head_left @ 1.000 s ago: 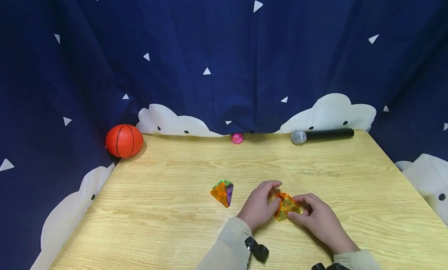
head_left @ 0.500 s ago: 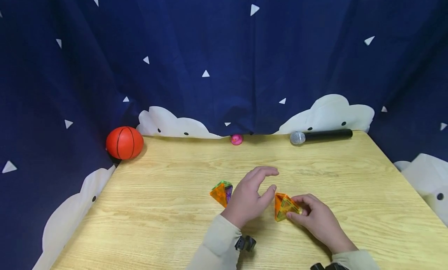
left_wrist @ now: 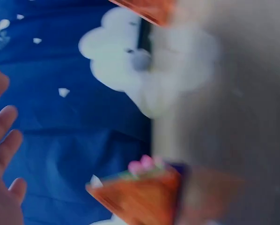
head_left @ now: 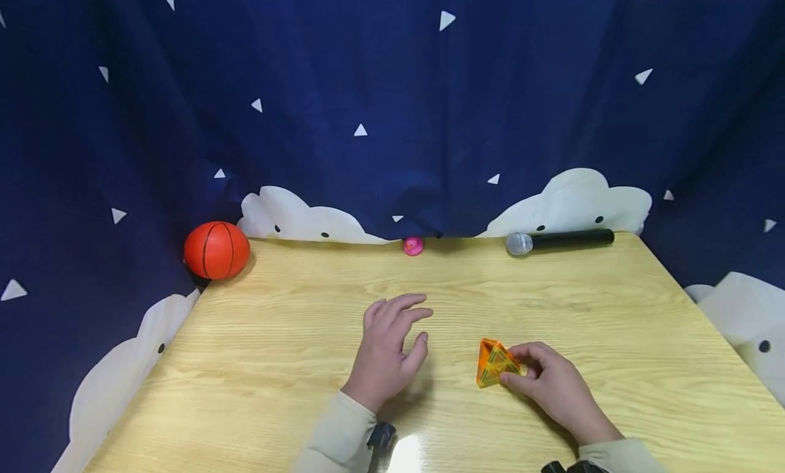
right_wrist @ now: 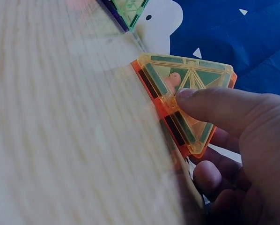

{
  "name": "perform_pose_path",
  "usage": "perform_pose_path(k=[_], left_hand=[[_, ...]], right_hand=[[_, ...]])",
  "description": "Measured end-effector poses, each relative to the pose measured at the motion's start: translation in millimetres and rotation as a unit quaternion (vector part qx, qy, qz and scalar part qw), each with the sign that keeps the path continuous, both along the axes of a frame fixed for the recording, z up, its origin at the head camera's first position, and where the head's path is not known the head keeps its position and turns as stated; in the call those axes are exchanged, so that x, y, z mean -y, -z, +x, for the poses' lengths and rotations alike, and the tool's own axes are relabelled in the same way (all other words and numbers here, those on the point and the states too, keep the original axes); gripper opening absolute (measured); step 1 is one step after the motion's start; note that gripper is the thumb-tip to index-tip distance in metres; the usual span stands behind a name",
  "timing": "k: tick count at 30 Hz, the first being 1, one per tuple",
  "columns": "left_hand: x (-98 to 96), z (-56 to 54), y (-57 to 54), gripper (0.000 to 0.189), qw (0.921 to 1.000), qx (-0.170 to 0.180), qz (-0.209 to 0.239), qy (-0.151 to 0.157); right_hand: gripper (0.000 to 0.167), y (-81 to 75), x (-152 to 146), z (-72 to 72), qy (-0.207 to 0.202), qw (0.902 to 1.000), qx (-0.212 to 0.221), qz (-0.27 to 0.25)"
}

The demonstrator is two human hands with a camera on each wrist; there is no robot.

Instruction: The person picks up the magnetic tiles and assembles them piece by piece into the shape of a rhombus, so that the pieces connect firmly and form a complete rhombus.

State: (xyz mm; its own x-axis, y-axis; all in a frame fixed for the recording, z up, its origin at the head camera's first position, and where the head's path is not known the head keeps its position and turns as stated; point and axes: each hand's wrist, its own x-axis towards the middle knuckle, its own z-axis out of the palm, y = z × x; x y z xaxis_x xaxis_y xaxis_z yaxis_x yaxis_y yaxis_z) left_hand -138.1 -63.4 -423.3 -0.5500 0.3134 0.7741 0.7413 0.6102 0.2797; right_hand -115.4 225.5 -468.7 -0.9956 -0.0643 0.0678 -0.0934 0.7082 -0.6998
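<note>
Magnetic-tile pyramid [head_left: 493, 365], orange and yellow: on or just above the table [head_left: 294, 309], pinched in the narrow grip of the right hand [head_left: 554, 383]. Left hand [head_left: 388, 350]: now withdrawn to the pyramid's 9 o'clock, grip wide, nothing visibly held; only the right hand stays on the pyramid. Second tile piece [left_wrist: 135, 197], orange, green and purple: near the left hand, hidden in the head view. From the pyramid: toy basketball [head_left: 217, 250], 10 o'clock; pink duck [head_left: 413, 246], 11; microphone [head_left: 570, 239], 1.

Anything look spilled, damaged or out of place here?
Nothing stands out. The translucent yellow and orange plastic pyramid in the right hand shows no obvious break. The orange, green and purple plastic shape is too blurred or cropped to check fully.
</note>
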Motion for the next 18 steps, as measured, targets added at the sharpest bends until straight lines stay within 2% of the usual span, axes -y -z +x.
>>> perform_pose_path(k=[4,10,15,18], left_hand=[[21.4,-0.8,13.0,0.032,0.9991,0.007,0.028,-0.031],[46.7,-3.1,20.0,0.037,0.9946,0.042,0.065,-0.068],[60.3,-5.1,25.1,0.050,0.9924,0.091,0.034,-0.075],[66.7,-4.7,29.2,0.061,0.9860,0.148,0.019,-0.074]], right_hand=[[0.040,2.2,2,-1.0,0.001,1.0000,-0.005,0.002],[0.040,3.7,2,-0.5,0.001,0.9999,0.000,-0.012],[0.041,2.9,2,-0.6,0.004,0.9999,0.008,-0.014],[0.041,1.7,2,-0.5,0.003,0.9999,0.007,-0.009]])
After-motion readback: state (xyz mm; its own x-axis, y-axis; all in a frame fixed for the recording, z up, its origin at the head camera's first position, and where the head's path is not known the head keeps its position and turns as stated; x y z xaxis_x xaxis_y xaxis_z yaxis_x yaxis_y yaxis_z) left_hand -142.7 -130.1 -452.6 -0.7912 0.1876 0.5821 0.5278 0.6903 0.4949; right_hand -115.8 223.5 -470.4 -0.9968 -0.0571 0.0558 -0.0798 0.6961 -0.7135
